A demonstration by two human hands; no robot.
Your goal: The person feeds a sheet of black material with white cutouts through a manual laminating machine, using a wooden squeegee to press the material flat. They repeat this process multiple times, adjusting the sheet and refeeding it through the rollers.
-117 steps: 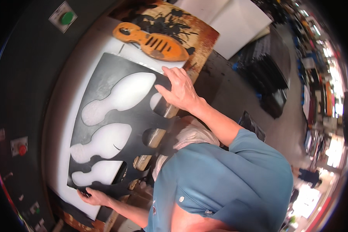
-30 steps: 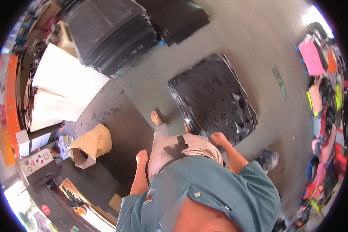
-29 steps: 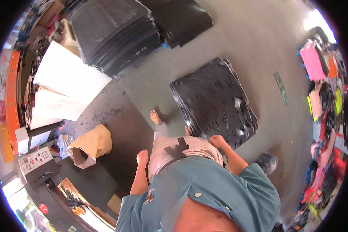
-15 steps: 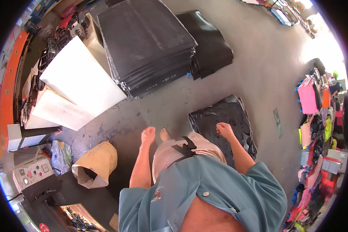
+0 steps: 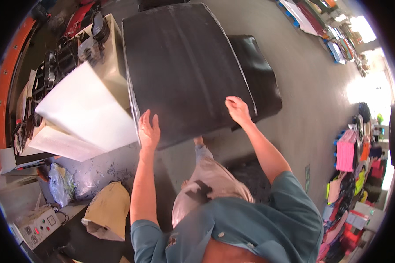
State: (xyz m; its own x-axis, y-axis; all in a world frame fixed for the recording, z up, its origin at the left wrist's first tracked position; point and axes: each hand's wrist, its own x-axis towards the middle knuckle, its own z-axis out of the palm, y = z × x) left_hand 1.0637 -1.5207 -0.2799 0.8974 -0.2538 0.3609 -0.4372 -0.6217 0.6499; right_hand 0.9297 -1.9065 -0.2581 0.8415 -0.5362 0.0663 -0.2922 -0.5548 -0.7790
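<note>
A tall stack of large black sheets [image 5: 184,65] with pale, frayed edges stands in front of me. My left hand [image 5: 149,131] is at its near left corner, fingers raised and apart with nothing in them. Over the near right part of the stack is my right hand [image 5: 238,110], its fingers loosely bent and no object visible in it. Whether either hand touches the top sheet I cannot tell. Glossy black sheeting [image 5: 265,83] lies on the floor beyond the stack's right side.
White boards [image 5: 85,109] lean close beside the stack's left edge. At lower left are a tan sack [image 5: 109,208], a clear plastic bag [image 5: 61,184] and a control box [image 5: 41,225]. Dark cut sheets [image 5: 252,168] lie by my right leg. Colourful piles [image 5: 346,151] line the right.
I have stepped forward to the stack. Both hands have moved forward from beside my body to its near end, and the fingers of the left have spread from a closed hand.
</note>
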